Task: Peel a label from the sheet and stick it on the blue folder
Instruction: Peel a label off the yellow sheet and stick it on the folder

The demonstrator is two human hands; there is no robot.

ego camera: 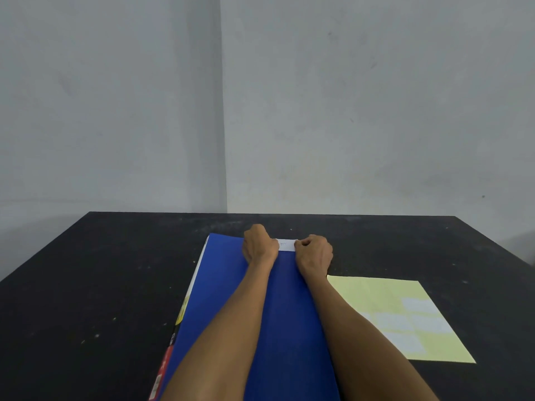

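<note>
White label (286, 245) on blue folder (289, 314), apparently pressed between both hands' curled fingers (301, 243)

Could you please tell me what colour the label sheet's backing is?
Pale yellow; the label sheet shows best in the head view.

Both hands (259, 246) (314, 254) forward, fingers curled.

A black table (101, 285) spread out under and around both hands, its top speckled with pale flecks and scuffs. Beyond the hands rose grey walls (362, 111), meeting in a corner almost straight ahead of the left one. A printed cover (165, 369), red, black and yellow, with a white strip further up, lay on the table left of the left forearm; its print was too small to read.
</note>
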